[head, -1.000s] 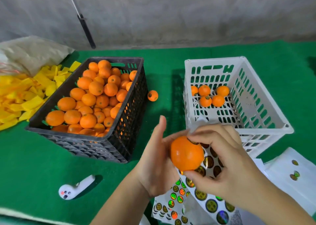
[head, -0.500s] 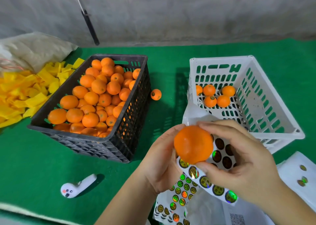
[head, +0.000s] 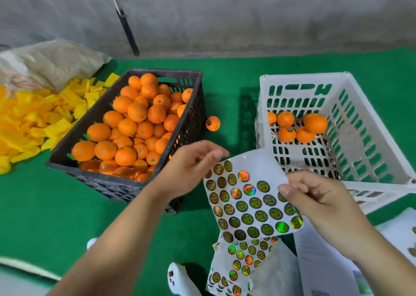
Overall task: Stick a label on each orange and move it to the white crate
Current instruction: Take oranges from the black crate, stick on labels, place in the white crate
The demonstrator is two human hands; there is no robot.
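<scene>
Underneath, green felt table (head: 45, 217) meets a rough grey wall (head: 247, 14); right hand (head: 319, 203) pinches the glossy round-sticker sheet (head: 247, 201), left hand (head: 191, 167) hovers loosely curled, holding nothing

No text can be read. The round holographic stickers on the white label sheet (head: 252, 196) carry a small dark emblem, too small to read. The print on the white paper (head: 319, 266) at lower right is blurred.

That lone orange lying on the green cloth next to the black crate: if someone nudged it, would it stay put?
Probably not for long. The lone orange is round, so it would likely roll. The green cloth looks soft and may slow it. On one side, the black crate stands right beside it and would likely stop it.
</scene>
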